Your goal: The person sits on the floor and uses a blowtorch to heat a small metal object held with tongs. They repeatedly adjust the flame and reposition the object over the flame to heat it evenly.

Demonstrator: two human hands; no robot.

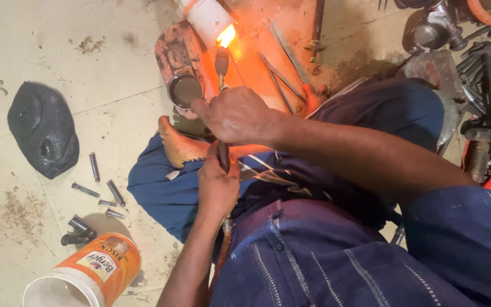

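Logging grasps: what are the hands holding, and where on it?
Both hold the lit torch. The right hand grips its shaft just behind the burner head; the left hand grips the handle lower down, near the hose.

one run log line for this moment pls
left hand: grips torch handle low | right hand: on torch stem | flame: lit, at white container | small tin: beside
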